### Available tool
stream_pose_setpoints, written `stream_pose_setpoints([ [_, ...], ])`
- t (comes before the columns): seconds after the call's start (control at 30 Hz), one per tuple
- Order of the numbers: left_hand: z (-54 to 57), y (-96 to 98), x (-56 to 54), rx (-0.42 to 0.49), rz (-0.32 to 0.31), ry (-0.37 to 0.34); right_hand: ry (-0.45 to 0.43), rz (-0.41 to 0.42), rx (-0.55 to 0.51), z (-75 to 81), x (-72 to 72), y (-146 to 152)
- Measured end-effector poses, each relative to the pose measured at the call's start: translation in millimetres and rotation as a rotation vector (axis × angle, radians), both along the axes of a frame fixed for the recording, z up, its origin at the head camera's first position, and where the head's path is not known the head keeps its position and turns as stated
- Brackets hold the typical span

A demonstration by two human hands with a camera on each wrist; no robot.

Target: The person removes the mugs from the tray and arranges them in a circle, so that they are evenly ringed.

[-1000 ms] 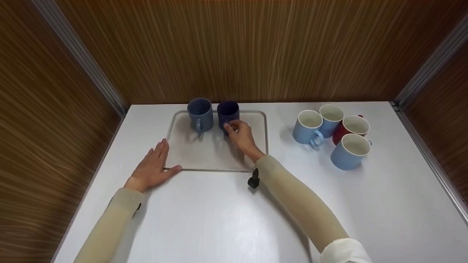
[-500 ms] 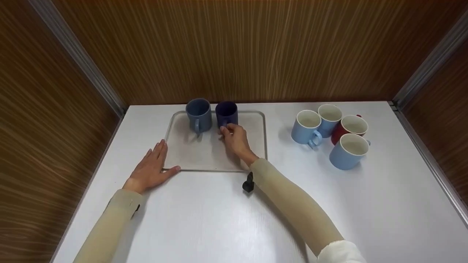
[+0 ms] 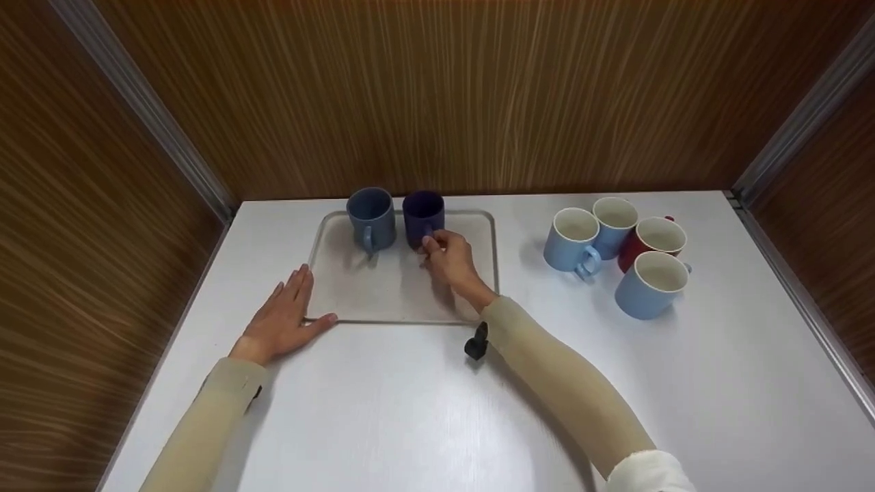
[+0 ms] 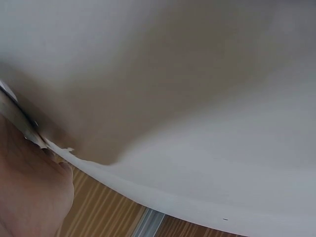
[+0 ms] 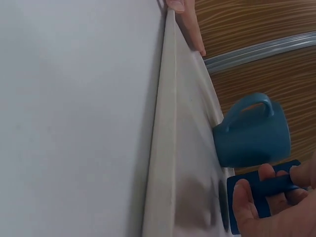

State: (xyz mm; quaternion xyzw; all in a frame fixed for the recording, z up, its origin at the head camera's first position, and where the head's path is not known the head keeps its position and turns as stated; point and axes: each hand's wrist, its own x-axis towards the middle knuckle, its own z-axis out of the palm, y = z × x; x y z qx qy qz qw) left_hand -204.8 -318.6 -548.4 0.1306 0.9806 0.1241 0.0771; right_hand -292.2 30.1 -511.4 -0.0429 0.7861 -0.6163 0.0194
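In the head view a dark blue mug (image 3: pixel 424 217) stands at the back of a pale tray (image 3: pixel 369 301). My right hand (image 3: pixel 451 260) grips its handle from the front right. The right wrist view shows thumb and fingers curled about that handle, covering part of the dark blue mug (image 5: pixel 261 190). Just left of it a grey-blue mug (image 3: pixel 372 219) stands upright, handle facing the front. My left hand (image 3: pixel 280 318) lies flat with straight fingers at the tray's front left corner, thumb along the front rim. The left wrist view holds only part of this hand (image 4: pixel 34 182).
On the right of the white table (image 3: pixel 383 410) stand two light blue mugs (image 3: pixel 567 249) (image 3: pixel 612 239), a red mug (image 3: pixel 632 253) and another light blue mug (image 3: pixel 639 294), grouped closely. Wood-grain panels (image 3: pixel 437 96) rise behind the table and at both sides.
My right wrist swung a little left, then back right, with the fingers at the dark blue mug's handle, which has turned slightly. The left hand has stayed in place.
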Motion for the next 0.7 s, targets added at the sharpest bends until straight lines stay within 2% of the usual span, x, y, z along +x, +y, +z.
stream_pose_setpoints([
  [0.17,0.2,-1.2,-0.5,0.003,-0.006,0.0,0.018,0.017,-0.03,8.6,2.8,14.8],
  [0.4,-0.4,-2.7,-1.2,-0.011,0.004,-0.002,0.093,0.044,-0.061,18.0,5.9,36.3],
  [0.7,0.6,0.1,-2.1,-0.019,0.005,-0.009,0.119,0.035,0.008,30.6,13.0,66.1],
])
